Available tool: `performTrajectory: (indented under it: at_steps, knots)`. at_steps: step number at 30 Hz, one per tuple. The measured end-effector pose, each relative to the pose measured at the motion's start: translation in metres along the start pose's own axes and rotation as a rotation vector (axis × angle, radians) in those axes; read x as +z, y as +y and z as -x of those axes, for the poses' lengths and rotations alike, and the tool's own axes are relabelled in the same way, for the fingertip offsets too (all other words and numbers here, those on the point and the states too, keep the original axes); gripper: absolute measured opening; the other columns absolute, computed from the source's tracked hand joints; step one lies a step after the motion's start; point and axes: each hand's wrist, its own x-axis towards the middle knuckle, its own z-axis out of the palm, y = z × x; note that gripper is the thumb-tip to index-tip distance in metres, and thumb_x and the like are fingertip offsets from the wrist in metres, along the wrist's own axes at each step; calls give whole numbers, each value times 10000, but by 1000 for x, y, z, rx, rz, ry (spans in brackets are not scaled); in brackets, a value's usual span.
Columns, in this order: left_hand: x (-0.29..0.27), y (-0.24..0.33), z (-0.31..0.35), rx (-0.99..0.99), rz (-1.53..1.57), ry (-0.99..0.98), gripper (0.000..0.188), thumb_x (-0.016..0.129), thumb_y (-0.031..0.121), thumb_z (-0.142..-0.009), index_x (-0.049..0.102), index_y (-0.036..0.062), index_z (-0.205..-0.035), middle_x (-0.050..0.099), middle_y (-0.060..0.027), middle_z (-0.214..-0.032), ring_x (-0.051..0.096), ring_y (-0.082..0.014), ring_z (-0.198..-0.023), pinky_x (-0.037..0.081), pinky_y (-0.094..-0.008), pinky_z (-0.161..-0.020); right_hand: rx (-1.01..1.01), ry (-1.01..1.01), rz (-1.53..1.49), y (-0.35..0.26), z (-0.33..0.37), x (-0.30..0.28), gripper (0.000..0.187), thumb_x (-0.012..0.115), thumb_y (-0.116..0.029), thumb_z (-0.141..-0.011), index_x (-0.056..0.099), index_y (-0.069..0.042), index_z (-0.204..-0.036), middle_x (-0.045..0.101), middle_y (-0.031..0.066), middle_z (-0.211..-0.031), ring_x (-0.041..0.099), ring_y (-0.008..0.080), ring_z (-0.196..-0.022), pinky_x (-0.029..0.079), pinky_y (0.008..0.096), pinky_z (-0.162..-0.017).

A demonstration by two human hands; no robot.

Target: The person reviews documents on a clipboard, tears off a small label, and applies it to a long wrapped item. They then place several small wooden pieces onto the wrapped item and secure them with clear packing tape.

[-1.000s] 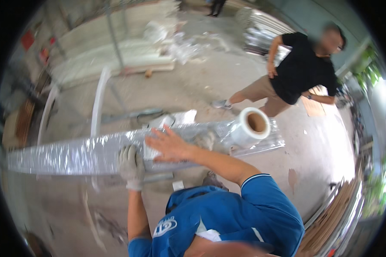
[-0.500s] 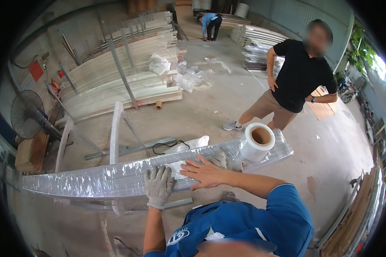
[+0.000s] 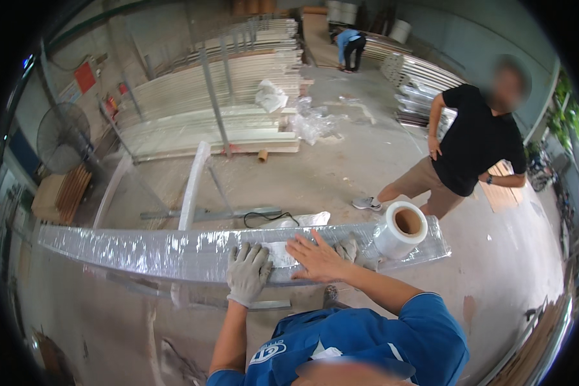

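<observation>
White paper [image 3: 280, 254] lies atop the plastic-wrapped bundle [image 3: 161, 251]. The bare right hand [image 3: 321, 261] has slid rightward, uncovering more of the paper, while the gloved left hand [image 3: 248, 275] rests by its left edge. Both hands' fingers lie flat, released, grasping nothing, so the paper seems pressed smooth; 1 roll [image 3: 395, 242] stands farther right.

Blue short-sleeved shirt [image 3: 360, 328] — white chest emblem [image 3: 269, 352], white stripe [image 3: 394, 352], grey glove [image 3: 245, 291] — left hand [image 3: 248, 273]

There's 1 wrapped bdl [image 3: 151, 252], 1 wht slip [image 3: 281, 255], 1 film roll [image 3: 394, 240], 1 fan [image 3: 64, 134] & 2 co-wkrs [image 3: 473, 141].
</observation>
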Motion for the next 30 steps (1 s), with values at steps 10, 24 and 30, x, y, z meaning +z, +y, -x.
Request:
performTrajectory:
  at_steps: [10, 24, 30]
  knots:
    - [5, -4, 7, -83, -28, 13, 397, 605, 419, -908, 648, 118, -1163, 639, -68, -1214, 539, -264, -1237, 360, -510, -1106, 65, -2, 23, 1, -15, -15, 792, 617, -556, -887, 463, -42, -1470, 382, 97, -1576, 215, 373, -1504, 95, 605, -1211]
    - [14, -8, 7, -85, 21, 11, 345, 618, 420, -891, 684, 108, -1022, 638, -46, -1262, 518, -245, -1258, 335, -516, -1139, -114, 56, -68, -23, -20, -12, 751, 647, -474, -894, 456, -27, -1466, 406, 124, -1568, 297, 339, -1482, 118, 588, -1206]
    - [17, -10, 8, -80, 65, 37, 320, 621, 397, -884, 680, 101, -989, 649, -61, -1213, 521, -242, -1254, 327, -509, -1145, -7, -99, 2, -23, -13, -10, 747, 637, -438, -911, 417, -27, -1494, 372, 133, -1589, 288, 333, -1489, 128, 589, -1206]
